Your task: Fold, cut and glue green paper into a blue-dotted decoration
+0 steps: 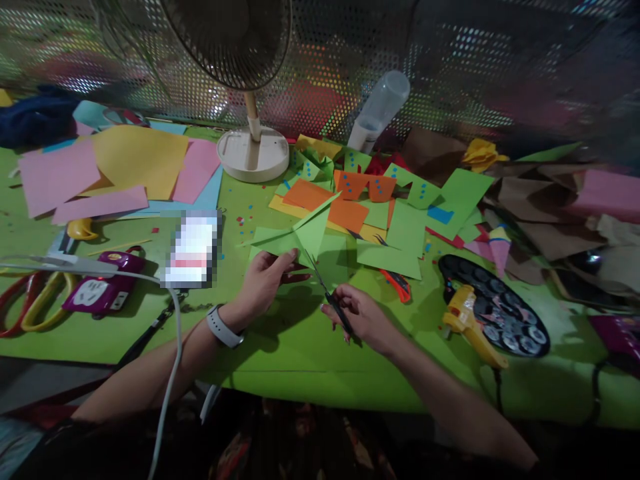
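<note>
My left hand [265,280] pinches a folded piece of light green paper [315,232] between thumb and fingers, just above the green table [285,357]. My right hand [365,317] is closed around the black handles of a small pair of scissors [336,308]. Their blades point up and left and reach the lower edge of the paper by my left fingertips. Whether they are cutting into it cannot be made out. Beyond my hands lie green sheets and orange pieces [345,215], some with blue dots. A red-orange cutter [397,287] lies beside my right hand.
A fan [253,163] and an upturned clear bottle [383,100] stand at the back. To the left are coloured sheets [140,157], a phone [193,250], a purple device [106,283] and a white cable [177,333]. A yellow glue gun [473,323] rests against a black palette [520,313] at right.
</note>
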Demonstrator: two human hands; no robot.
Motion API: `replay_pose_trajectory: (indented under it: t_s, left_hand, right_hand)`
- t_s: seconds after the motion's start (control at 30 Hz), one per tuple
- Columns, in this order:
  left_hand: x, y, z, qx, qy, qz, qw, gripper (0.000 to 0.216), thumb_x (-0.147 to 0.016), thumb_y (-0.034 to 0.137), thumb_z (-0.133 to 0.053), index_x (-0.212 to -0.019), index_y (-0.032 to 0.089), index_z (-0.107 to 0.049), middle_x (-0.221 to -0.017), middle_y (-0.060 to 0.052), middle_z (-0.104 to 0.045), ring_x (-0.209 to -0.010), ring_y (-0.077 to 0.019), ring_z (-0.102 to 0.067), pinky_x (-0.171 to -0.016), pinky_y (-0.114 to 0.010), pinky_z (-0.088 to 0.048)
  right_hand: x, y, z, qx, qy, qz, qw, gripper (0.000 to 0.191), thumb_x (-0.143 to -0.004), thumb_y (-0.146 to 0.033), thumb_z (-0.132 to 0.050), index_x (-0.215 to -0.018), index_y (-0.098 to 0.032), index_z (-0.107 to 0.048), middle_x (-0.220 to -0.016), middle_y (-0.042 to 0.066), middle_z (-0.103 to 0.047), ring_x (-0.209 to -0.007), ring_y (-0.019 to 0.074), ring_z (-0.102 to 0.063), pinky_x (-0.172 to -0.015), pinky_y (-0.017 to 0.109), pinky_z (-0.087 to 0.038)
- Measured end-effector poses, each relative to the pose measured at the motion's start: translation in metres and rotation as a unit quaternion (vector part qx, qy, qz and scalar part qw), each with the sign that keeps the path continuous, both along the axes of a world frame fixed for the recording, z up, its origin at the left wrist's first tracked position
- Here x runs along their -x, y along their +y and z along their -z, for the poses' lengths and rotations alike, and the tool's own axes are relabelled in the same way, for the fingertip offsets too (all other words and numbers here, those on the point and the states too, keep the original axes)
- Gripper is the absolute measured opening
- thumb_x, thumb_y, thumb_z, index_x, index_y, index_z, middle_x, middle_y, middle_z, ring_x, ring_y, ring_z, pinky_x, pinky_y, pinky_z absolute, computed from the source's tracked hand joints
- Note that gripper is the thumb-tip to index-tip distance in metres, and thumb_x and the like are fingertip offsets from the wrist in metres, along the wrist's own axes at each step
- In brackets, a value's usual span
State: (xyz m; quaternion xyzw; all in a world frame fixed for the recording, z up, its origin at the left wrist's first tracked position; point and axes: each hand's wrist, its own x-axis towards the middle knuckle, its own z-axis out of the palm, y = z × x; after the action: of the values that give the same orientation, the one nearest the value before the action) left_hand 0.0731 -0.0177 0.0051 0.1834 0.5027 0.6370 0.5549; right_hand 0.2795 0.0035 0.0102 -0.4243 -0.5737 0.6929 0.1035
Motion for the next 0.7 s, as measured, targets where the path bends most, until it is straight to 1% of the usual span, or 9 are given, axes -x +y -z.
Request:
replay_pose_trajectory:
  t_s: [0.23, 0.43, 0.7]
  left_hand:
    - [-0.0011, -0.0001, -0.0009, -0.002, 0.007, 0.004, 1.000, 0.039, -0.071, 0.031, -0.081, -0.061, 0.019, -0.045, -0.071, -0.001, -0.065, -0.071, -0.0184, -0.070, -0.068, -0.039, -0.063]
    - [-0.0017, 0.0004, 0.0001, -0.003, 0.008, 0.004, 1.000, 0.041, -0.070, 0.032, -0.082, -0.059, 0.019, -0.045, -0.067, 0.000, -0.063, -0.069, -0.0165, -0.069, -0.069, -0.037, -0.063]
    - [-0.0019, 0.0000, -0.0005, -0.014, -0.003, 0.015, 1.000, 0.040, -0.071, 0.031, -0.081, -0.055, 0.019, -0.046, -0.064, 0.000, -0.063, -0.066, -0.0157, -0.068, -0.068, -0.035, -0.063]
  right_hand:
    - [-0.0002, 0.0003, 0.0004, -0.017, -0.013, -0.005, 1.000, 0.039, -0.077, -0.055, -0.074, -0.083, -0.022, -0.054, -0.073, -0.001, -0.061, -0.059, 0.0123, -0.057, -0.042, 0.023, -0.048]
    - [0.0011, -0.0002, -0.0009, -0.025, -0.015, 0.003, 1.000, 0.039, -0.075, -0.054, -0.076, -0.083, -0.022, -0.055, -0.073, 0.000, -0.061, -0.062, 0.0129, -0.058, -0.043, 0.022, -0.047]
    - [0.0024, 0.0000, -0.0019, -0.022, -0.016, 0.005, 1.000, 0.039, -0.075, -0.054, -0.076, -0.082, -0.022, -0.054, -0.073, 0.000, -0.061, -0.062, 0.0144, -0.060, -0.040, 0.023, -0.046]
